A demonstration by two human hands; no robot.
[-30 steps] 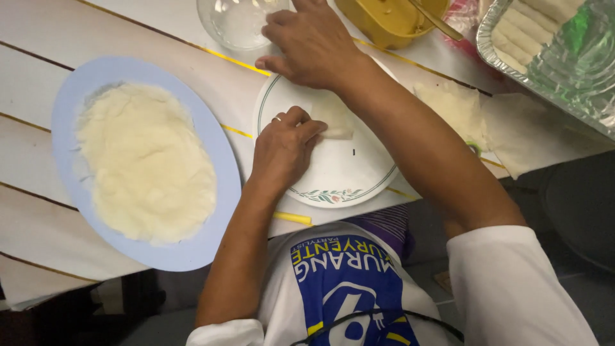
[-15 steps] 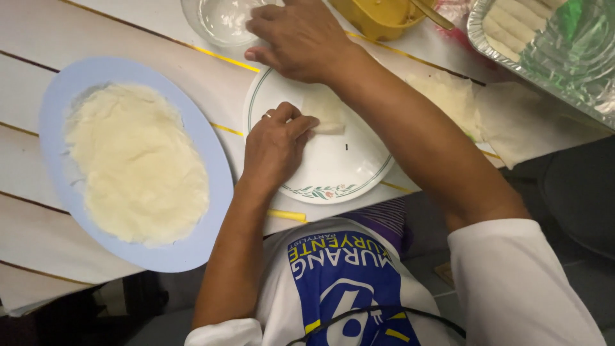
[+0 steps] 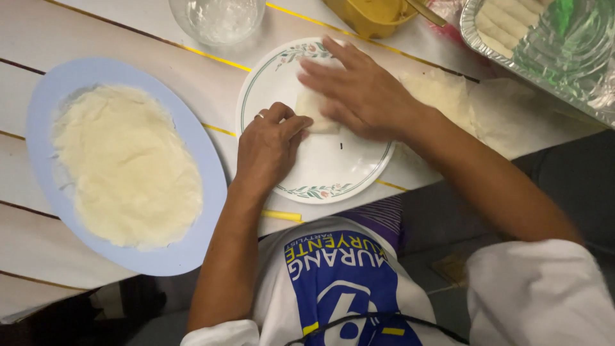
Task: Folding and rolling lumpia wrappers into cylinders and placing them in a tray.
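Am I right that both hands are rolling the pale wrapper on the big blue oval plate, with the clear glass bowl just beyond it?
Not quite: the head view shows both the left hand and right hand on the pale wrapper on the white round plate with a floral rim. The blue oval plate sits beside it, holding a stack of flat wrappers. The clear glass bowl does stand beyond.

Foil tray (image 3: pixel 551 57) cut off top-right.

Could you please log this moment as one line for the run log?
left hand: pressing pale rolled wrapper | right hand: flat on wrapper | under: white floral-rimmed plate | beside: blue oval plate of wrappers
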